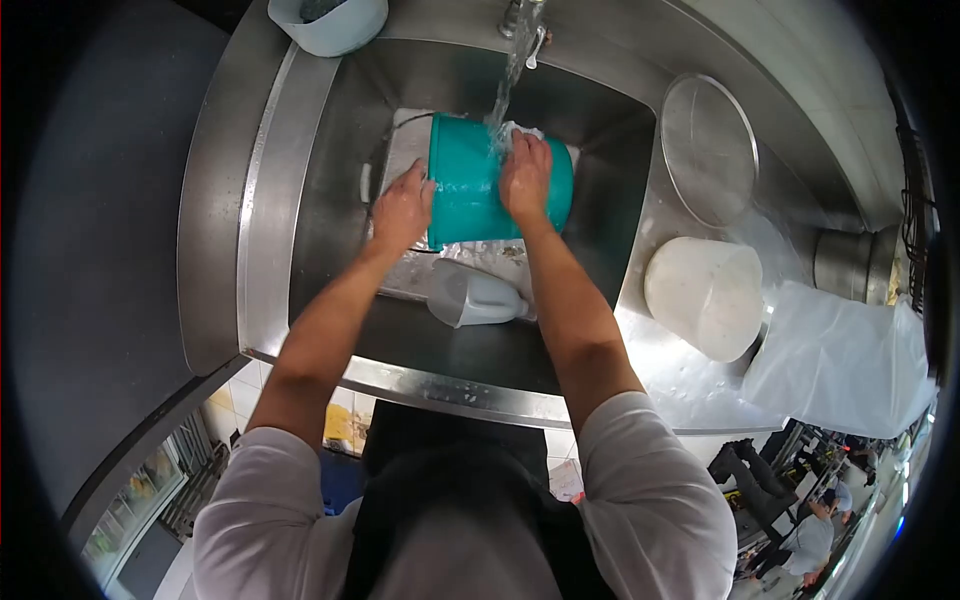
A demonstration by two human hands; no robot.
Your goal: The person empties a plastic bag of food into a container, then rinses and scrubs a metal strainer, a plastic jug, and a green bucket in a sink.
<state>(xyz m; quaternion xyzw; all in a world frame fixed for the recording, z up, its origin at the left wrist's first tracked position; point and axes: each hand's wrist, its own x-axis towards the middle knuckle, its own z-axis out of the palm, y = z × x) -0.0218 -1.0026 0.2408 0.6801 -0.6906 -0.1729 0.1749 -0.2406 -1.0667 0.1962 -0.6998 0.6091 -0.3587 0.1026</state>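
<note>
A teal bucket (468,205) lies on its side in the metal sink, with its rim to the left. My left hand (403,207) is closed on that rim. My right hand (526,178) presses a crumpled white cloth-like piece (522,131) against the bucket's side, its fingers bent over it. Running water (512,80) falls from the tap onto the bucket beside my right hand. Below the bucket, a cut translucent plastic jug (465,298) lies on its side. A light flat board or tray (400,155) shows under the bucket.
On the right counter are a round mesh sieve (710,150), a whitish plastic tub (705,298), a metal pot (842,265) and a clear plastic bag (850,355). A white container (340,30) stands at the sink's upper left. Another person (808,540) is far off at lower right.
</note>
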